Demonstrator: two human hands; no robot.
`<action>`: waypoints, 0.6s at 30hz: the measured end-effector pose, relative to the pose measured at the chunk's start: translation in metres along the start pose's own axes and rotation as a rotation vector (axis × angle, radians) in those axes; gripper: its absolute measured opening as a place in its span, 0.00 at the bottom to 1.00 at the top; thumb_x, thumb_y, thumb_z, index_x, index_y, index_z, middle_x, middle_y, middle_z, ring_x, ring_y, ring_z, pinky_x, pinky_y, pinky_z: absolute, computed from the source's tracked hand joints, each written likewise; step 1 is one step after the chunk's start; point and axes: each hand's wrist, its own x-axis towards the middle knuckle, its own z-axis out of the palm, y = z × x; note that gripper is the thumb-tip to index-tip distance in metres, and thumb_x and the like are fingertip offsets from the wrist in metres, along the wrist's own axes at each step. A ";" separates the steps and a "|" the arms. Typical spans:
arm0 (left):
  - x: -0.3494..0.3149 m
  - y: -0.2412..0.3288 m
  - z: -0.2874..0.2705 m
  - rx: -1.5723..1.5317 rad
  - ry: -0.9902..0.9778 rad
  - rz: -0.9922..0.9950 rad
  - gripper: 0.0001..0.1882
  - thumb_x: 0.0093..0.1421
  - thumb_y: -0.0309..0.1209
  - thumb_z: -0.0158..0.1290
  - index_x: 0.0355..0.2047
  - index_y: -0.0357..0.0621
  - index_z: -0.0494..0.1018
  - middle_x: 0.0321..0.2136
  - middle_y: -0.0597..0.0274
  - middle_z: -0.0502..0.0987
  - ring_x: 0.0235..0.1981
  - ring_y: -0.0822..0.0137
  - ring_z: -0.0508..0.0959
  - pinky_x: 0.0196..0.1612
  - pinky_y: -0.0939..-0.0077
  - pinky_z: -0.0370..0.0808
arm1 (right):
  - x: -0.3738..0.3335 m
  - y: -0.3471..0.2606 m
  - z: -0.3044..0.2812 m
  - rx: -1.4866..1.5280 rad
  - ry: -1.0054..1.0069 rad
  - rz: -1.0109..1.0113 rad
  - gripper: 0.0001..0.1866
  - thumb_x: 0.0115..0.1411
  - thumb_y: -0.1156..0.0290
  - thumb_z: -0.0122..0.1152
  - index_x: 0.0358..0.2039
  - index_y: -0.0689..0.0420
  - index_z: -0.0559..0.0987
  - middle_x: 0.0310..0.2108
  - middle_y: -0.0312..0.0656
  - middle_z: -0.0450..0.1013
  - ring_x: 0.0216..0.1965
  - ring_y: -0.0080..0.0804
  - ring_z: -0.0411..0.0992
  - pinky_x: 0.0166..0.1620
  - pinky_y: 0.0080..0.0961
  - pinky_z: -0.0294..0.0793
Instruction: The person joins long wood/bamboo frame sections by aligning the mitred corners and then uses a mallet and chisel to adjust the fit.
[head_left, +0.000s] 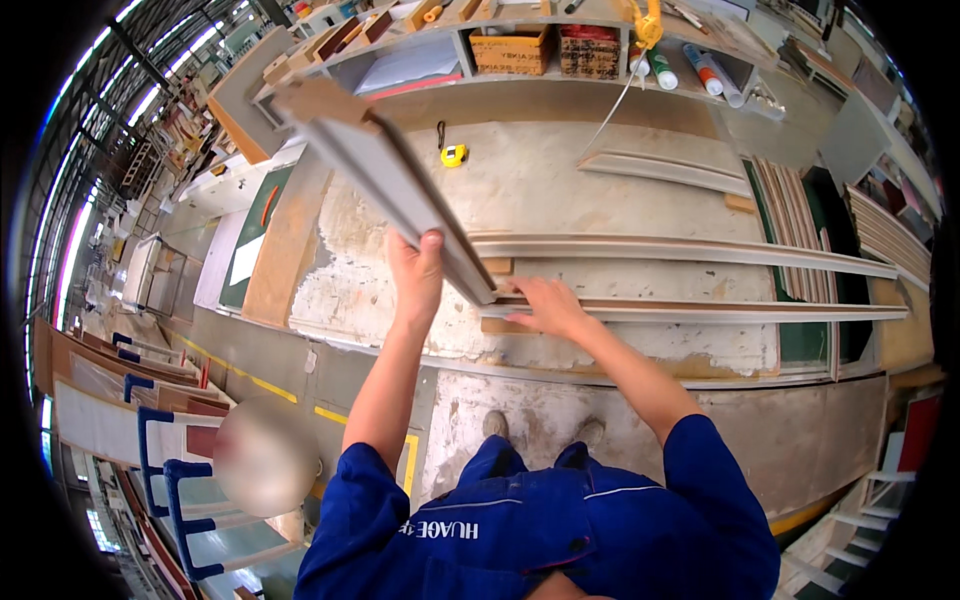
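Observation:
My left hand point(416, 275) is wrapped round a short grey-white moulding piece point(385, 185), thumb on its edge. The piece tilts up and away to the far left, and its lower end meets the end of a long white moulding strip point(700, 311). My right hand point(548, 306) grips that strip near its left end, fingers on the far side and thumb on the near side. Whether the two ends touch I cannot tell. Small wood blocks point(508, 326) lie under the strip's end. A second long moulding strip point(680, 247) runs parallel, farther back.
A yellow tape measure point(454, 155) lies on the worn workbench point(370, 290). Farther right are a shorter moulding point(665, 171) and a stack of strips point(795, 220). A shelf point(400, 75) with boxes and tubes stands behind. Blue-padded racks point(180, 480) stand at left.

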 end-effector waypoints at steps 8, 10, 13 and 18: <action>-0.014 0.028 0.029 -0.180 0.038 -0.121 0.21 0.56 0.35 0.59 0.45 0.38 0.66 0.37 0.63 0.69 0.38 0.71 0.68 0.44 0.76 0.69 | 0.017 -0.034 0.002 0.179 0.050 0.125 0.17 0.51 0.60 0.65 0.37 0.56 0.77 0.34 0.45 0.76 0.38 0.47 0.73 0.39 0.39 0.71; -0.013 0.021 0.023 -0.148 0.010 -0.156 0.21 0.55 0.33 0.58 0.45 0.38 0.65 0.38 0.62 0.70 0.38 0.72 0.68 0.44 0.76 0.68 | 0.015 -0.036 0.007 0.172 0.081 0.118 0.15 0.52 0.60 0.65 0.35 0.57 0.77 0.33 0.45 0.76 0.37 0.48 0.73 0.38 0.41 0.71; -0.022 0.002 0.009 -0.054 -0.132 -0.241 0.23 0.53 0.33 0.60 0.46 0.39 0.66 0.40 0.61 0.70 0.39 0.70 0.69 0.45 0.76 0.69 | 0.017 -0.035 0.005 0.008 0.035 0.129 0.15 0.53 0.60 0.64 0.35 0.56 0.77 0.32 0.45 0.76 0.36 0.49 0.73 0.37 0.41 0.70; -0.047 -0.109 -0.055 0.227 -0.474 0.088 0.29 0.48 0.36 0.65 0.49 0.40 0.68 0.42 0.56 0.71 0.41 0.60 0.72 0.45 0.71 0.71 | 0.020 -0.035 0.011 -0.011 0.072 0.077 0.17 0.52 0.59 0.65 0.37 0.56 0.76 0.33 0.46 0.76 0.35 0.49 0.73 0.37 0.40 0.71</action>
